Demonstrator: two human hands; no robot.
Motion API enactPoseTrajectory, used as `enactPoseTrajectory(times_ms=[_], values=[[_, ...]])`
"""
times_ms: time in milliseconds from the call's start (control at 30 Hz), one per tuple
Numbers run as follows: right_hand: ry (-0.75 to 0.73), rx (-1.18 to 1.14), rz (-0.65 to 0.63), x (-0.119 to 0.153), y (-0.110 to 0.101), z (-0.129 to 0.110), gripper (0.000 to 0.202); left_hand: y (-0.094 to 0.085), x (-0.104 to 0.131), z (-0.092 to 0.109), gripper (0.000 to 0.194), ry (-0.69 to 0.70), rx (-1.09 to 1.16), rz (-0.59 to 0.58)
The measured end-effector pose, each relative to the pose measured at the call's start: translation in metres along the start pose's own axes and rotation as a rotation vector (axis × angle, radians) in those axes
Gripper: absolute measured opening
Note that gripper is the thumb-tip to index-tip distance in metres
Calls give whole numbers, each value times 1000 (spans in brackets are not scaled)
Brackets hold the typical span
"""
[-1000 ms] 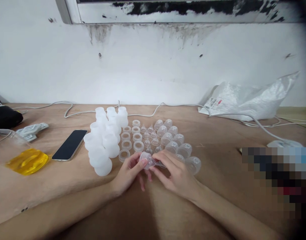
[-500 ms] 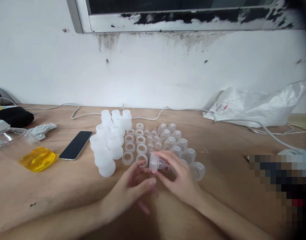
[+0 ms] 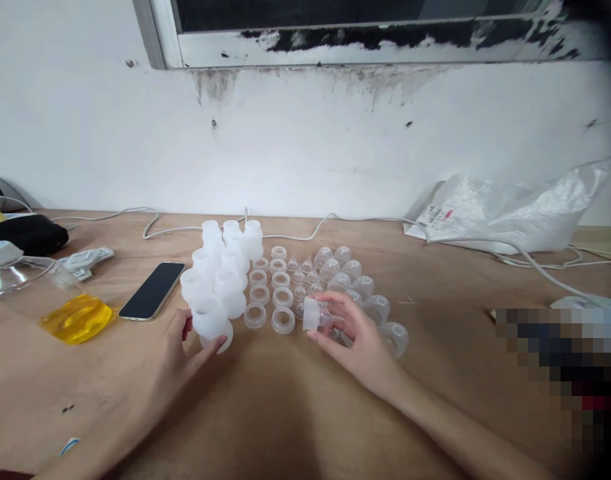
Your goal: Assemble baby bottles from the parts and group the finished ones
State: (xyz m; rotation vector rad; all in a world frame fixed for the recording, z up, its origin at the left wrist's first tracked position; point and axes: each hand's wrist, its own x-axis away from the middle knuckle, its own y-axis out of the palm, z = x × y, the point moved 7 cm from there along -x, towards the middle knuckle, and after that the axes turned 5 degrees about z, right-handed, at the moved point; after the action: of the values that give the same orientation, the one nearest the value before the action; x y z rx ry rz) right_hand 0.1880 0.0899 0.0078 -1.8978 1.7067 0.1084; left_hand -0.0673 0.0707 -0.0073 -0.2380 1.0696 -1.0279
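In the head view, my right hand (image 3: 352,337) pinches a clear screw ring with a nipple (image 3: 312,315) fitted in it, held sideways with the nipple toward the palm. My left hand (image 3: 182,353) is closed around the nearest white baby bottle body (image 3: 211,319), thumb across its front and fingers at its left side. More frosted bottle bodies (image 3: 230,283) stand grouped behind it. Between my hands lie two columns of screw rings (image 3: 282,320). Clear nipples (image 3: 299,277) sit to their right, and domed caps (image 3: 375,309) stand beyond, partly hidden by my right hand.
A phone (image 3: 152,291) lies left of the bottles. Farther left is a large clear jug (image 3: 75,317) with yellow liquid. A white cable (image 3: 305,237) runs along the wall, and a plastic bag (image 3: 505,210) lies at the back right.
My left hand has moved left, away from my right hand, onto the nearest bottle body. My right hand keeps the ring and nipple, with little movement.
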Motion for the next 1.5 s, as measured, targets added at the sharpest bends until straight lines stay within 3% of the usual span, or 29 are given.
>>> enactPoseTrajectory(times_ms=[100,233,400,467,567,700,900,1233,1367,1500], values=[[31,-30,8,-3,-3,0,32,-13,0,18,22,32,9,-51],[60,-48,40,-8,-9,-1,34,-24,-7,59,42,192,135,-157],[113,-86,61,-9,-16,0,35,14,-19,86,36,144,363,-509],[173,-163,52,-9,-18,4,35,26,-19,93,35,161,423,-576],[253,-308,48,-9,-18,10,34,34,-18,92,38,159,483,-546],[304,-452,56,-8,-15,13,34,43,-12,73,35,43,532,-512],[307,-484,20,-4,-9,17,32,55,-8,63,34,-30,554,-540],[255,-443,-100,2,1,16,37,55,-9,66,30,58,629,-480],[225,-361,-114,3,-1,16,38,61,-9,61,30,-87,689,-522],[187,-263,-131,1,-2,12,37,75,2,56,40,-371,829,-712]])
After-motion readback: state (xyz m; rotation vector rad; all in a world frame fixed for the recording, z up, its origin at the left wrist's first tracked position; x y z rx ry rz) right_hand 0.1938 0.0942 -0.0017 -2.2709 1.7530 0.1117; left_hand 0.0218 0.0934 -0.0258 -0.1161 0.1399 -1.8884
